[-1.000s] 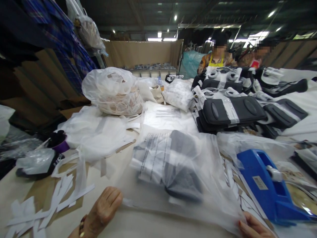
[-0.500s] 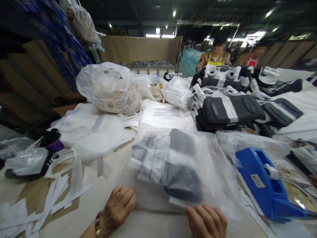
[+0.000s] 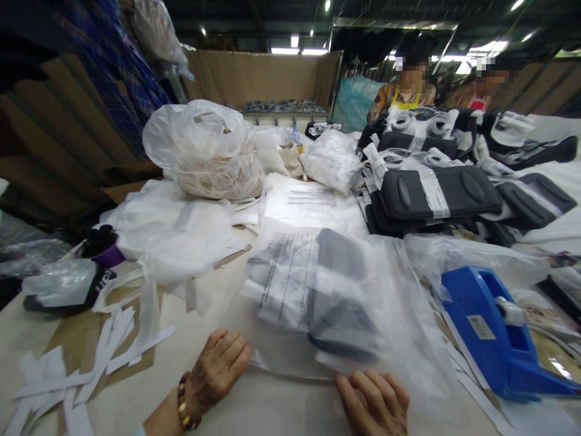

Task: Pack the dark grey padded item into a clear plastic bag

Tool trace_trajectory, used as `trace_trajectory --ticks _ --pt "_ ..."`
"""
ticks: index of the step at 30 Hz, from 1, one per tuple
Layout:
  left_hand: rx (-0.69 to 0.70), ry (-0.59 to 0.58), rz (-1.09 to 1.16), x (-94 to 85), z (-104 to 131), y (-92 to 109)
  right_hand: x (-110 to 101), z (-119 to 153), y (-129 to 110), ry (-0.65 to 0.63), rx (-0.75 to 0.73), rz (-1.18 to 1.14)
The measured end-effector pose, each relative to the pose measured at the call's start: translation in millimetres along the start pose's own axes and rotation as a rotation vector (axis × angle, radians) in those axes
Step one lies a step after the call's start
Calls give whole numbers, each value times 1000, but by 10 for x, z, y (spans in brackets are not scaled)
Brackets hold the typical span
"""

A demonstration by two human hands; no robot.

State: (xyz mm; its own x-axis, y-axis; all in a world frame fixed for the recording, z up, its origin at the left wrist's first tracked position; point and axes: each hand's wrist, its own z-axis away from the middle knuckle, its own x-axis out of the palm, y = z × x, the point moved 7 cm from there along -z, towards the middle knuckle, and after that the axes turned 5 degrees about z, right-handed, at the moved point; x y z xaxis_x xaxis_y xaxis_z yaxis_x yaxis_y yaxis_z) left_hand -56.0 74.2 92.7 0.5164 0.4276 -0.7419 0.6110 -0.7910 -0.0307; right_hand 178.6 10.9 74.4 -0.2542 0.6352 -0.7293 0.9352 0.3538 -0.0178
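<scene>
We find a clear plastic bag [image 3: 336, 303] lying flat on the worktop [image 3: 149, 387], directly in front of the person. Inside it sit a dark grey padded item and a white printed sheet; the print runs in fine lines too small to read. The bag's long axis runs away from the person, its open near edge facing them.

The left hand [image 3: 218, 369] rests at the bag's near left corner, fingers curled down onto the film. The right hand [image 3: 374, 402] lies at the near right edge, fingers flat and pressing the film; neither hand is closed around anything.

Right of the bag stands a blue tape dispenser [image 3: 492, 330] bearing a small label, illegible. Beyond the bag lie black padded pieces [image 3: 436, 194] banded with clear tape. Left of the bag are white paper strips [image 3: 91, 369], and beyond its far left a knotted translucent sack [image 3: 204, 151] of pale contents.
</scene>
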Motion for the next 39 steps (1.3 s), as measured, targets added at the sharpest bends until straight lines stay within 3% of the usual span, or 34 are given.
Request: trace_trajectory --ticks 7,15,20,23,28,32,36,39 --pt "-4 3 -31 -3 -18 -4 58 -103 -55 24 -43 30" --pt "-38 -9 -90 54 -67 -24 20 -248 -129 110 -120 -128" --pt "-13 59 -21 -119 -197 18 -122 -482 -69 68 -209 -153" --pt "-9 117 -19 -338 -417 31 -338 -710 -1 95 -271 -131" --pt "-25 171 -60 -718 -969 -44 -740 -1236 169 247 -359 -101" --pt "35 261 -133 -988 -1470 -148 -885 -1785 325 184 -349 -94" --pt "68 319 -164 -1140 -1863 -316 -998 -2263 477 211 -274 -10" --pt "37 283 -174 -1136 -2019 -459 -965 -2472 532 205 -281 63"
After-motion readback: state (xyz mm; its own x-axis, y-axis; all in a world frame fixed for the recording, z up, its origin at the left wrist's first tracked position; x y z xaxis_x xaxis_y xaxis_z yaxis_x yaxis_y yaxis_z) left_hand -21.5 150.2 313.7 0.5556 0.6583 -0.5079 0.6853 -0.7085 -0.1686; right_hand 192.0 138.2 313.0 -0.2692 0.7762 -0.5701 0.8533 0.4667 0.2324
